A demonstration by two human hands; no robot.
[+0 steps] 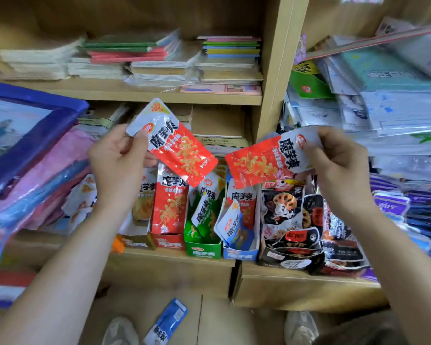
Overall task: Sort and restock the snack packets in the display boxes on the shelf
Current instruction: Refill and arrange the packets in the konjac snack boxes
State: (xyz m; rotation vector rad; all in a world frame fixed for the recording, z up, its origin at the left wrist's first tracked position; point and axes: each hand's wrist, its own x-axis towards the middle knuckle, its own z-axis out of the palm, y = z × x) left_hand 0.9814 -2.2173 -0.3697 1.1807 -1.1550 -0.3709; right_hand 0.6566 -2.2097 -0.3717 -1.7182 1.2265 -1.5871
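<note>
A wooden shelf unit (pixel 276 70) fills the view, its upper board stacked with notebooks (pixel 159 63). On the lower board a row of display boxes stands side by side: a brown-yellow box (pixel 137 241), a red box (pixel 168 241) with red packets upright in it, a green box (pixel 203 250), a blue box (pixel 239 255) and, at the right end, a black box (pixel 281 257) crammed with black-and-white packets. Above the row, the left hand (pixel 117 160) pinches the white top corner of a red konjac packet (pixel 179 150) that tilts over the red box. The right hand (pixel 339 158) pinches the white end of a second red packet (pixel 261 160), which lies nearly sideways over the blue box. The two held packets are near each other but apart. On the floor lies a blue packet (pixel 169 322) — between two shoes (pixel 300 328).
</note>
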